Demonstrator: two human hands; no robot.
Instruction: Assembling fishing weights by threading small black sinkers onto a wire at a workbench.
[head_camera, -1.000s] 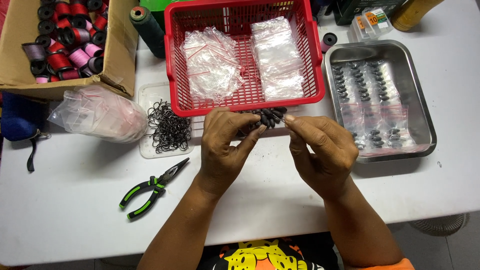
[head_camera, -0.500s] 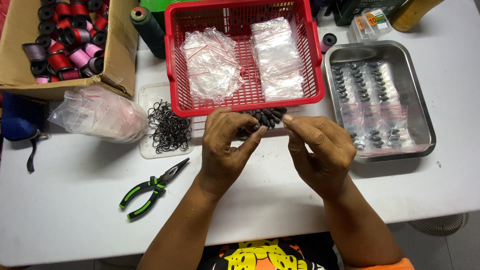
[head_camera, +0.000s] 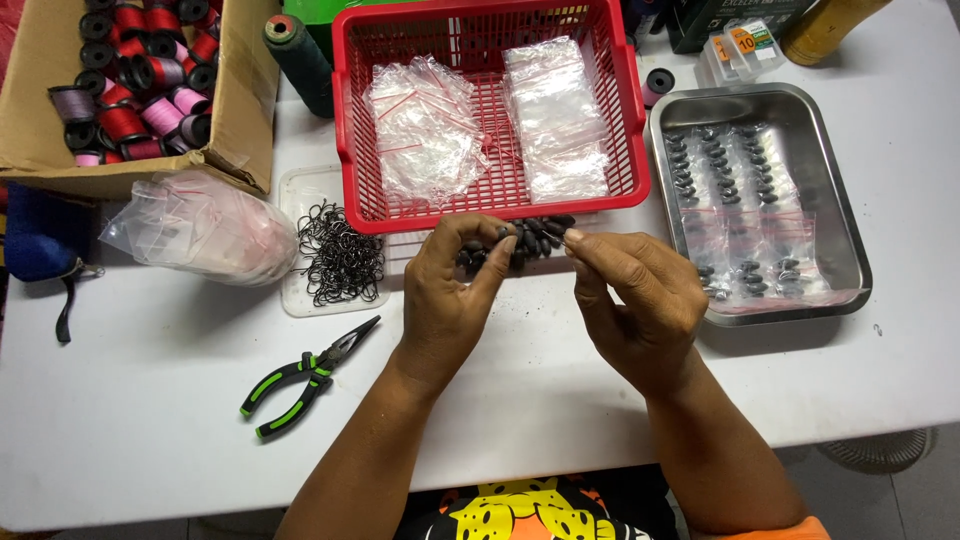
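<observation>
As before, both hands (head_camera: 450, 300) over sinkers (head_camera: 535, 240).

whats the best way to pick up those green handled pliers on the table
Grip the pliers around both green handles, near their middle, coming down from above. They lie flat on the white table with the handles slightly spread toward the near-left and the thin black nose pointing up-right toward the tray of hooks. The left hand is nearest.

Clear plastic bags (head_camera: 500, 125) fill the red basket (head_camera: 345, 150); brown cardboard box (head_camera: 40, 110) far left
</observation>
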